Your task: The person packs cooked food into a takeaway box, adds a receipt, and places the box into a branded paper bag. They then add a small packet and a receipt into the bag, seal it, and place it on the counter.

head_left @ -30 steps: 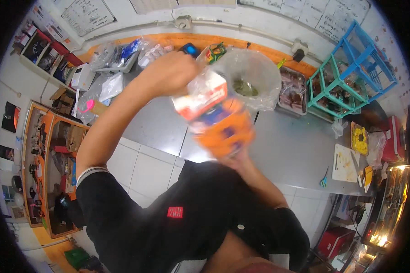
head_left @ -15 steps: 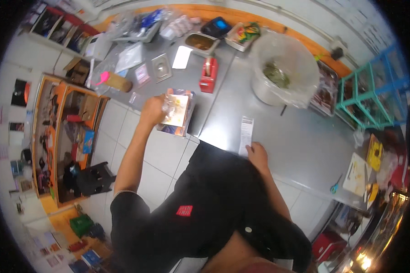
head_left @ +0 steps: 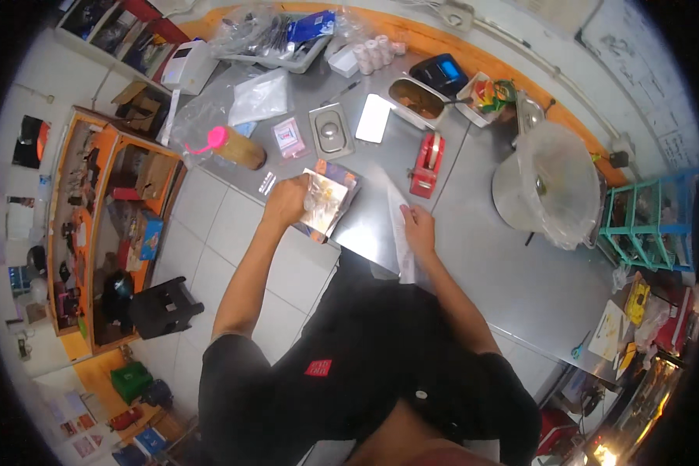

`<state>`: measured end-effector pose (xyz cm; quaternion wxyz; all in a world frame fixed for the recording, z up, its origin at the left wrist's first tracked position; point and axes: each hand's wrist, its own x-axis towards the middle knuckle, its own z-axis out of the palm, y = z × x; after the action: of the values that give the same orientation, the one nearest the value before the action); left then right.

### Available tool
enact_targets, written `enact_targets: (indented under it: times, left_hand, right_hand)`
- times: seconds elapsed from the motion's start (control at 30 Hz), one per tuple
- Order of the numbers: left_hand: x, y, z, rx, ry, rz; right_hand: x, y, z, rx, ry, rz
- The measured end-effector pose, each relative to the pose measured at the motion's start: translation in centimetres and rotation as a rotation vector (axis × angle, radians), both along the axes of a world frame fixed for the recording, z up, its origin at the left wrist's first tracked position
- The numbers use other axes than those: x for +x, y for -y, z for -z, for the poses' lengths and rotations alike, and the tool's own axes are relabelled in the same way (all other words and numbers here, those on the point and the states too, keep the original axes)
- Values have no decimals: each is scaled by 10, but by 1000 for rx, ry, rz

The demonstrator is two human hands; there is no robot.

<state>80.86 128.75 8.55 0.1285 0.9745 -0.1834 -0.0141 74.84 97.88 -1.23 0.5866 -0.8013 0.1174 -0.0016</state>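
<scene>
My left hand (head_left: 289,200) is closed on the near left side of a box (head_left: 328,203) with a pale top and dark blue and orange printed sides. Something clear, like plastic, shows at the fingers. The box is at the table's front edge. To its right, my right hand (head_left: 418,231) pinches a long white paper slip (head_left: 398,245), held tilted above the metal table (head_left: 481,272). Just beyond the slip stands a red tape dispenser (head_left: 427,167).
Left of the box lies a squeeze bottle (head_left: 237,149) with a pink cap. Behind are a steel lid (head_left: 332,132), a white card (head_left: 373,118) and a steel pan of brown food (head_left: 417,101). A large plastic-lined pot (head_left: 547,182) stands at right.
My right hand has lifted the paper slip off the table and brought it closer to the box. My left hand stays on the box. The whole view has shifted.
</scene>
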Motion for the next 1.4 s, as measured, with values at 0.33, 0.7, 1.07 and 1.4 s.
enact_targets:
  times: [0.33, 0.7, 1.07, 1.4]
  left_hand:
    - [50, -19, 17, -159, -61, 268]
    - [54, -40, 30, -727, -54, 426]
    - [38, -31, 67, -819, -249, 428]
    - [49, -39, 46, -895, -204, 462]
  right_hand:
    - [68, -53, 24, -776, 6, -521]
    - [201, -90, -93, -563, -11, -402]
    - [499, -195, 10, -1130, -26, -144]
    - [526, -194, 22, -989, -230, 15]
